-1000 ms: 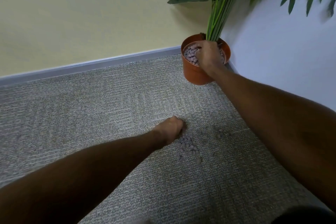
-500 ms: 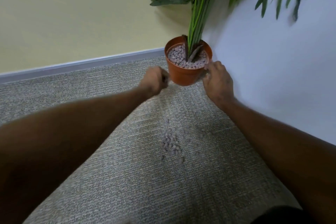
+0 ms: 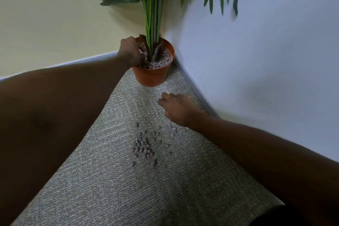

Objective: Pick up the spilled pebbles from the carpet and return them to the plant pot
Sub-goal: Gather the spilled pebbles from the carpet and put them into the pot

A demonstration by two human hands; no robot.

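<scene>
Swap vs 1 s ago: then the R hand was up at the pot and the L hand sat fisted on the spill. Now the L hand [image 3: 131, 52] is over the plant pot [image 3: 153, 77], reaching in from the left rim, fingers curled down onto the pebble bed [image 3: 162, 59] just beside the stems [image 3: 153, 14]. Can't tell if it holds a load or has let go, since the palm is hidden. The R hand [image 3: 177, 109] has come back down and is low over the carpet [image 3: 119, 189], back of hand up, fingers loosely curled, nothing visible in it. Judgement: the hands are alternating, so one handful is prob. being dropped in now and the R hand is lining up for the next scoop. Task is part done, w/ plenty left. The spilled pebbles [image 3: 143, 147] lie on the carpet in one dense patch nearer the camera than the R hand and a bit to its left, well apart from the pot. A few strays are scattered up towards the R wrist, some just beside it, and a couple of singles sit past the patch's near edge. The R hand is btw pot and patch, not touching the main patch. The L hand is far from the spill. The pot stands upright in the corner, close to the skirting [image 3: 192, 86] on its right.
</scene>
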